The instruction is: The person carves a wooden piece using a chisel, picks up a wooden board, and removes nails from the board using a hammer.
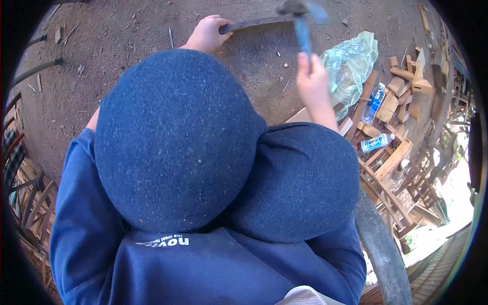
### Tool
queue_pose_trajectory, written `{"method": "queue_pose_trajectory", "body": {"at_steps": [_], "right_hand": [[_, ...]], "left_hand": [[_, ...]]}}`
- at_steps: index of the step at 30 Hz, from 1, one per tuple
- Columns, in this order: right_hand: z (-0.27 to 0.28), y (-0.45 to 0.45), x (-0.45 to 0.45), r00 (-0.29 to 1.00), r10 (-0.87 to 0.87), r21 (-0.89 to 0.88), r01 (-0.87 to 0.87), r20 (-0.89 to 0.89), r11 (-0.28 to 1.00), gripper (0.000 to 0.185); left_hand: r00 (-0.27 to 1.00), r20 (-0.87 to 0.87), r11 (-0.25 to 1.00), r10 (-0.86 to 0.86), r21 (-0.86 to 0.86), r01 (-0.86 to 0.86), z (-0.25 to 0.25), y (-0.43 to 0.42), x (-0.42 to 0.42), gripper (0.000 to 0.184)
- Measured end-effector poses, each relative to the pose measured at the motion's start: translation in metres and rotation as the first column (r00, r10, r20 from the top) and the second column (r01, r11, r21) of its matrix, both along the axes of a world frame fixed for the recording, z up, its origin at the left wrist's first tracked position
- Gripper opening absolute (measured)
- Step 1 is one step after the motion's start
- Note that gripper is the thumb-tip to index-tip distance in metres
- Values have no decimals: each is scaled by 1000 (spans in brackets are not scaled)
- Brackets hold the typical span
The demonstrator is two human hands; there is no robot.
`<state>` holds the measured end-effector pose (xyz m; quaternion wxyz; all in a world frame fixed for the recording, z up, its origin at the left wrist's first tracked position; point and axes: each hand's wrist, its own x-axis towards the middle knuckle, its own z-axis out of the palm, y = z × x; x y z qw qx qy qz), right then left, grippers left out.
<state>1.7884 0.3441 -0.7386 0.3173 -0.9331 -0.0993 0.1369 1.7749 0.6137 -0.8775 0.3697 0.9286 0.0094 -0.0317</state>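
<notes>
My left hand (207, 34) is wrapped round the near end of a dark, slightly curved strip (259, 22) at the top of the view. To its right, my right hand (311, 81) grips the blue handle of a hammer (302, 30), whose blurred head is raised near the strip's far end. Whether the hammer touches the strip cannot be made out. My knees in dark blue cloth fill the middle and hide part of both arms.
A crumpled clear plastic bag (351, 66) lies right of my right hand. Beyond it are wood offcuts (389, 105), a blue-labelled bottle (374, 104) and another bottle (377, 143). A thin pointed rod (171, 37) lies on the dirt ground at upper left.
</notes>
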Motion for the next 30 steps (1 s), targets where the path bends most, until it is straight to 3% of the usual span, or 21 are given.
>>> {"method": "queue_pose_trajectory", "body": {"at_steps": [2,3,5,6,7,8,10,11,13,14,15,18,19,20,21,23,24,25,27,29,30], "right_hand": [[30,1,10,987,-56,182,28,154,983,36],[39,3,11,987,-59,178,33,147,984,36],[51,10,13,983,-185,639,155,-20,753,36],[36,15,10,982,-188,744,127,-2,655,33],[-15,5,7,932,-134,493,-53,337,869,33],[-60,-7,-1,792,26,142,-142,610,980,33],[-66,11,-35,994,32,-40,-28,107,999,35],[-50,17,-34,994,26,-36,-23,107,999,35],[-18,27,-21,983,25,-29,-31,-184,999,38],[-9,23,-16,980,36,-2,-37,-196,999,39],[0,19,-10,993,74,96,-65,-94,993,41],[39,17,-3,999,38,136,-39,13,990,39],[38,13,-4,1000,-29,443,26,-2,896,38],[38,9,-3,996,-88,703,86,-32,706,36],[14,-4,-8,995,-92,702,87,-30,707,36],[-52,-31,-24,969,-12,380,-85,247,921,38],[-48,-22,-30,994,60,117,-71,96,991,39],[-43,-10,-35,994,88,-153,-97,-66,983,41],[-26,-4,-36,998,55,-108,-55,-4,993,42],[11,7,-21,973,70,-62,-85,-219,994,41],[21,8,-18,987,78,-16,-81,-138,997,38]], "left_hand": [[996,82,999,26,-21,-24,-4,-1,-4,27],[997,75,999,22,-25,-21,-6,-3,-6,27],[994,101,1000,30,-2,-30,-7,-2,-4,28],[994,102,1000,29,1,-30,-6,0,-2,28],[993,115,1000,17,16,-19,-6,0,-1,28],[992,126,1000,3,27,-6,-5,-1,-3,28],[990,130,999,-45,9,45,-2,0,1,29],[988,125,995,-95,-14,97,-4,0,0,29],[987,112,993,-114,4,114,-5,-1,-7,28],[985,131,994,-113,25,110,-6,-4,-8,27],[982,155,994,-104,49,98,-6,-3,-6,26],[985,157,997,-77,38,72,-5,-4,-9,24],[985,156,997,-80,35,75,-4,-5,-9,24],[988,135,996,-79,53,72,-2,-6,-8,23],[990,114,995,-77,72,69,0,-6,-7,23],[987,126,993,-101,74,93,-3,-3,-8,24],[982,141,991,-122,77,112,-4,-3,-6,26],[981,151,991,-121,78,110,-3,-2,-3,26],[998,-61,1000,-4,9,4,0,-4,0,31],[1000,-26,1000,-16,17,17,-4,-5,-3,32],[1000,16,999,-18,27,18,-5,-5,-2,34]]}}
